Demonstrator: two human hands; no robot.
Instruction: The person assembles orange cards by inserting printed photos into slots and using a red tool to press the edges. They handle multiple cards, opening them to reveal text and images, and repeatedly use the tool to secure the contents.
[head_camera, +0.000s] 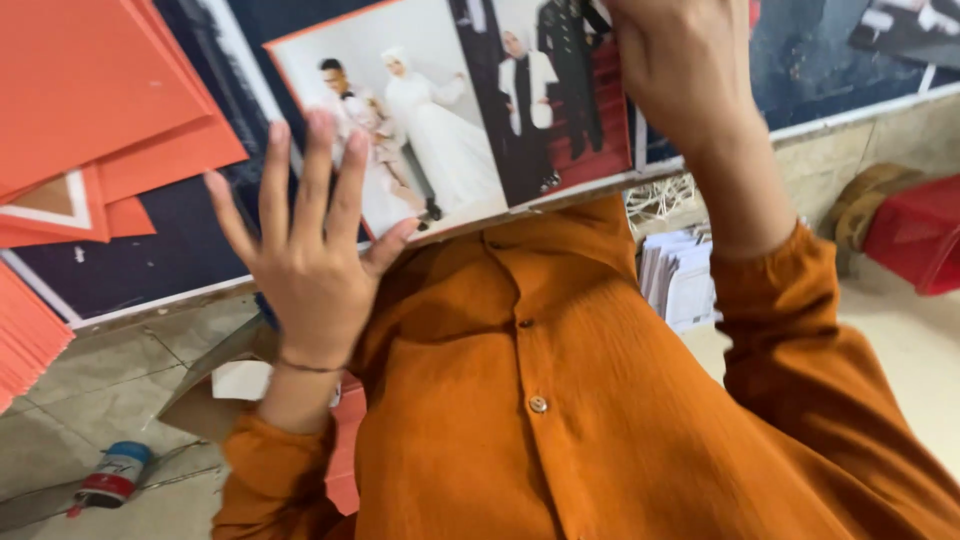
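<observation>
The left hand (305, 260) lies flat on the photo sheet (450, 110), fingers (315, 165) spread wide over its lower corner; the right hand (680, 70) presses the sheet's far edge, its fingers' grip hidden; the sheet lies on the dark surface (150, 250) beside orange cards (90, 100); a glue bottle (112, 475) lies on the floor.

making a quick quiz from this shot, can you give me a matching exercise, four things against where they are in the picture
Things:
1. large printed photo sheet with orange border
2. stack of orange card sheets
3. small glue bottle with blue cap
4. red plastic crate

Places:
A. far right, on the floor
B. upper left, on the dark surface
C. lower left, lying on the floor
D. top centre, under the left hand and right hand

Pairs: 1-D, 2-B, 3-C, 4-A
</observation>
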